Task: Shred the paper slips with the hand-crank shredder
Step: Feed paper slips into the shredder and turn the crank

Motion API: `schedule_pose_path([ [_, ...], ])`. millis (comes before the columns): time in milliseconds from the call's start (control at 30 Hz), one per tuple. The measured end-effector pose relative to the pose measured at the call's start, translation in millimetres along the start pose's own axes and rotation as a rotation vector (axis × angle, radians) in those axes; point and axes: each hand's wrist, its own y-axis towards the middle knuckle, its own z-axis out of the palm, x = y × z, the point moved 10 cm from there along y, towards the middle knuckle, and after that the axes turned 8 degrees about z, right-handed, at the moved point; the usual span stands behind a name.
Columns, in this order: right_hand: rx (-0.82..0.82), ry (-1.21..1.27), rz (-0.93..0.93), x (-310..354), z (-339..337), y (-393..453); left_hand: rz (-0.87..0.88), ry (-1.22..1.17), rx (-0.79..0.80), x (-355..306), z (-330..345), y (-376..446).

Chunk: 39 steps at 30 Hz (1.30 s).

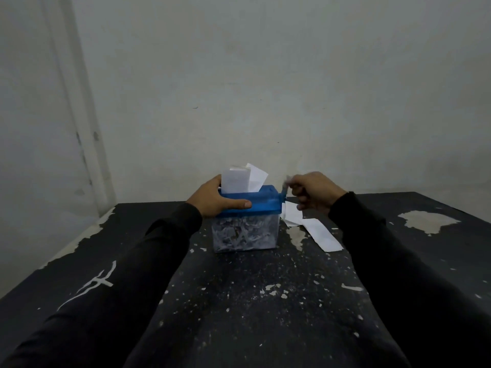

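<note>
Sleeves (148,264) frame it: shredder (248,205) lid is gripped by left hand (212,199), crank (283,192) at 3 o'clock is pinched by right hand (312,192); cranking's underway, steady turning needed next.

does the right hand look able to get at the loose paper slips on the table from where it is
Probably yes. The right hand grips the crank at the shredder's right end, and the loose slips lie on the table just below and beside it, with nothing between. It would have to let go of the crank first.
</note>
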Motion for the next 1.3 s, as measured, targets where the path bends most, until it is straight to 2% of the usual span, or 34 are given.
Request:
schedule_pose_path([
  [100,-0.149,-0.157,-0.033,12,-7,14,0.010,0.007,0.000,2,-1,1],
  [167,-0.237,-0.168,-0.034,11,-12,25,0.016,0.012,0.000,3,-1,0],
  [233,-0.247,-0.109,-0.058,8,-9,34,0.021,0.002,-0.001,2,0,1],
  [367,-0.307,-0.350,-0.044,-28,-6,39,0.020,0.014,-0.003,4,-1,0],
  [500,-0.250,-0.507,0.032,-63,-3,18,0.011,0.007,0.004,-1,1,0],
  [567,-0.273,-0.473,-0.005,-59,-4,0,-0.014,0.022,0.025,0,2,1],
  [633,-0.278,-0.335,-0.073,-41,-5,-17,-0.024,0.033,0.037,-2,3,1],
  [700,-0.234,-0.155,-0.095,-18,-4,-25,-0.023,0.027,0.036,-2,3,1],
  [767,-0.203,-0.080,-0.089,0,-4,-20,-0.028,0.019,0.035,-1,2,0],
  [933,-0.286,-0.212,-0.104,14,-14,20,-0.023,0.008,0.043,1,2,-1],
  [1033,-0.293,-0.153,-0.078,-2,-12,42,-0.016,0.003,0.056,-1,3,-2],
  [1100,-0.364,-0.343,-0.091,-9,-10,44,-0.014,-0.006,0.072,-4,5,-4],
  [1167,-0.504,-0.550,-0.215,3,-11,35,-0.017,-0.018,0.080,-3,6,-5],
  [1233,-0.581,-0.525,-0.435,29,-7,12,-0.012,-0.014,0.072,-1,4,-5],
  [1300,-0.456,-0.561,-0.615,55,22,-7,-0.015,-0.008,0.039,4,-1,0],
])
